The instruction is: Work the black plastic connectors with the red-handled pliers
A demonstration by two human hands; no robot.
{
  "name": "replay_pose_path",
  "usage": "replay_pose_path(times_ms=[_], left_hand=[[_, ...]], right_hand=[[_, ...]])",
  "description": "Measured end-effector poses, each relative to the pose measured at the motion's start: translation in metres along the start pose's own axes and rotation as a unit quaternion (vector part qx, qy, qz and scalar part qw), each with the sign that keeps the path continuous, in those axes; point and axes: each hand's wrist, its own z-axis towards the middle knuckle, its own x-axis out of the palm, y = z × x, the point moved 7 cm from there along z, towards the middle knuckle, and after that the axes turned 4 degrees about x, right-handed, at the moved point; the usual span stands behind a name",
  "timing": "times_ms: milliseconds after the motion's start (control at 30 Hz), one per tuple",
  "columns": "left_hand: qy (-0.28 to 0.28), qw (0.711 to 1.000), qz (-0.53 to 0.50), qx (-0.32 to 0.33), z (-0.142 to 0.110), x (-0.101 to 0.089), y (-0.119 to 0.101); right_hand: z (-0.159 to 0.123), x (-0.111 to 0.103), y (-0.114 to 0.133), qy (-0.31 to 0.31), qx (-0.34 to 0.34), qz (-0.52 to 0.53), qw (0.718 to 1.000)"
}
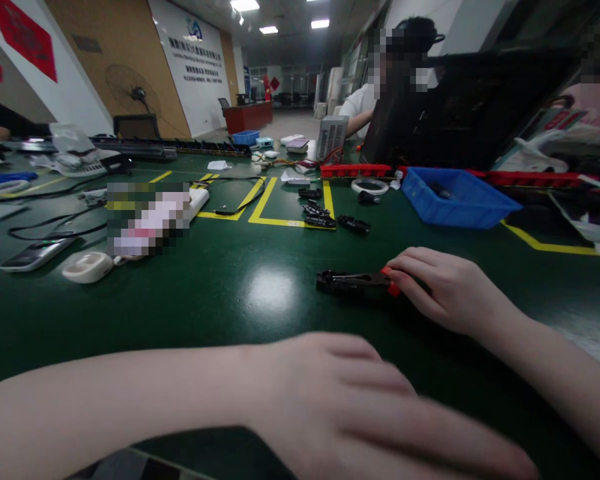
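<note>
Black pliers (355,281) with red-orange grips lie along the green table, their jaw end pointing left. My right hand (443,287) is closed round the grip end, thumb and fingers pinching it. Across the front, close to the camera, stretches my left hand (350,407). Its fingers extend to the right, somewhat blurred, and nothing shows in them. Beyond the pliers, several small black connector-like parts (320,215) lie in and beside a yellow-taped rectangle (260,217).
A blue bin (460,200) stands at the back right, before a large black panel (460,113) and a person (357,103). To the left are a phone (40,253), a white rounded case (87,267) and a black cable (55,233). A white coil (370,185) lies farther back.
</note>
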Motion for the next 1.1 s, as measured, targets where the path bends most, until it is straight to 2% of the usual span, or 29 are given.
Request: replay_pose_path(times_ms=[33, 67, 133, 200, 267, 367, 500, 633, 767, 967, 1100], left_hand=[[-0.058, 0.997, 0.041, -0.011, -0.002, -0.010, 0.012], [-0.116, 0.989, 0.078, -0.050, -0.005, -0.022, 0.026], [-0.194, 0.966, 0.118, -0.126, -0.014, -0.039, 0.052], [-0.179, 0.959, 0.139, -0.172, -0.019, -0.043, 0.073], [-0.120, 0.958, 0.144, -0.216, -0.024, -0.038, 0.093], [-0.069, 0.963, 0.104, -0.237, -0.030, -0.028, 0.110], [-0.081, 0.971, 0.036, -0.224, -0.030, -0.023, 0.113], [-0.082, 0.968, 0.012, -0.237, -0.029, -0.022, 0.112], [-0.120, 0.967, -0.049, -0.221, -0.028, -0.025, 0.108], [-0.188, 0.945, -0.123, -0.236, -0.030, -0.028, 0.110], [-0.198, 0.931, -0.148, -0.267, -0.032, -0.028, 0.116]], right_hand=[[0.000, -0.002, 0.001, -0.002, 0.003, 0.011, 1.000], [0.000, -0.003, 0.002, -0.003, 0.007, 0.021, 1.000], [-0.001, -0.005, 0.003, -0.005, 0.012, 0.035, 0.999], [-0.001, -0.006, 0.002, -0.009, 0.018, 0.041, 0.999], [-0.002, -0.006, 0.000, -0.014, 0.025, 0.044, 0.999], [-0.002, -0.007, -0.005, -0.016, 0.035, 0.044, 0.998], [-0.003, -0.006, -0.007, -0.015, 0.038, 0.047, 0.998], [-0.002, -0.005, -0.006, -0.016, 0.039, 0.053, 0.998], [-0.002, -0.004, -0.006, -0.013, 0.046, 0.060, 0.997], [-0.002, -0.004, 0.001, -0.019, 0.033, 0.080, 0.996], [-0.002, -0.003, 0.002, -0.014, 0.039, 0.082, 0.996]])
